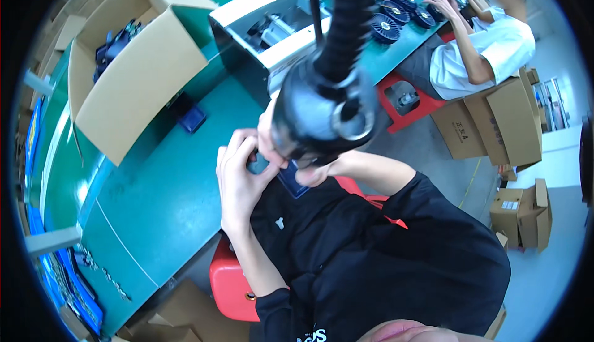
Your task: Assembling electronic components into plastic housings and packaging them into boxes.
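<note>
Both my hands meet at the table's near edge, above my lap. My left hand point(237, 175) is closed, with thumb and fingers curled together toward the right hand's fingertips; what it pinches is hidden. My right hand point(314, 174) is closed on a small dark blue rectangular piece point(292, 181), whose lower end shows beside the thumb. A large black rounded head on a ribbed hose point(331, 104) hangs in front and covers much of the right hand. Farther off on the green table point(179, 175) lies another dark blue rectangular piece point(192, 119).
An open cardboard box point(139, 88) with dark parts stands at the far left. Beyond my hands is a white and black machine point(269, 29). Black round fan-like parts point(387, 28) lie at the back right, near a seated co-worker point(482, 51). Cardboard boxes point(489, 119) stand at right.
</note>
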The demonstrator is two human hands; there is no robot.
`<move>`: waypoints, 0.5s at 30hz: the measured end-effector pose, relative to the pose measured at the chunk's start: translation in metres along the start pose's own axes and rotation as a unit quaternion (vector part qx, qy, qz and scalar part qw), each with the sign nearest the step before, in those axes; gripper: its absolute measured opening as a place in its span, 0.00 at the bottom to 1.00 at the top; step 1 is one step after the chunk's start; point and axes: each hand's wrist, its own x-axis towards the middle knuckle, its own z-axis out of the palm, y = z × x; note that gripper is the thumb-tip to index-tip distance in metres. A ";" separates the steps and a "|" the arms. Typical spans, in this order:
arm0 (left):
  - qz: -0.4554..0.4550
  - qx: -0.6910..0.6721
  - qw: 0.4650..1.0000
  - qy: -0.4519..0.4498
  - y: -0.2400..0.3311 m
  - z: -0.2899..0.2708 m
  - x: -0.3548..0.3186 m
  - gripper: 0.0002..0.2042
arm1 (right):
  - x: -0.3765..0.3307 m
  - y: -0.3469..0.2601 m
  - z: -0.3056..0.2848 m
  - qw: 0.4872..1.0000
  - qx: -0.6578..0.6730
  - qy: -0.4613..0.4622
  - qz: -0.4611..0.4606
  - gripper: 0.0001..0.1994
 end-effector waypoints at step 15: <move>-0.023 -0.107 0.992 -0.062 0.005 -0.004 0.011 0.15 | -0.009 0.006 -0.003 0.998 -0.056 0.017 0.001 0.31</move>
